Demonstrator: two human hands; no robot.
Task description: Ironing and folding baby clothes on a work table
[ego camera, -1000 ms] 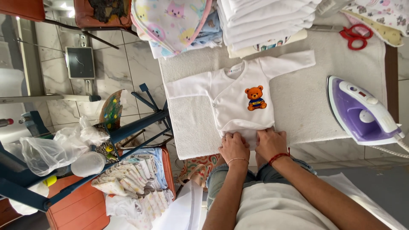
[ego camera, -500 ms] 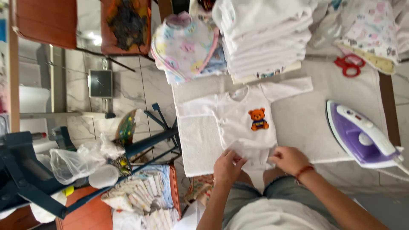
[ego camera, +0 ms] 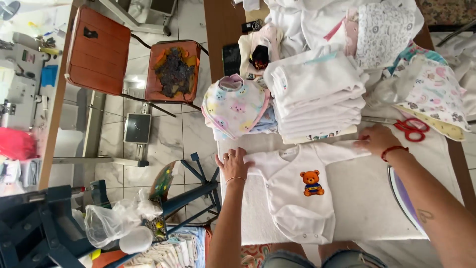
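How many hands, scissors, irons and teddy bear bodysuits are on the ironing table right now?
Hands: 2, left hand and right hand, each on a sleeve
White teddy bear bodysuit: 1
Red scissors: 1
Purple iron, partly hidden: 1
Total: 5

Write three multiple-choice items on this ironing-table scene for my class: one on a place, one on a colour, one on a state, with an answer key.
1. Where do the scissors lie?
A. just beyond the right hand
B. under the left hand
C. on the orange chair

2. What colour are the scissor handles?
A. blue
B. red
C. black

3. How does the white baby bodysuit lie?
A. rolled into a ball
B. hanging off the table
C. flat, sleeves spread, bear print up

Key: 1 A, they sit on the table next to the right hand's fingers. 2 B, both loops are red. 3 C, each hand presses a sleeve end and the bear faces up.
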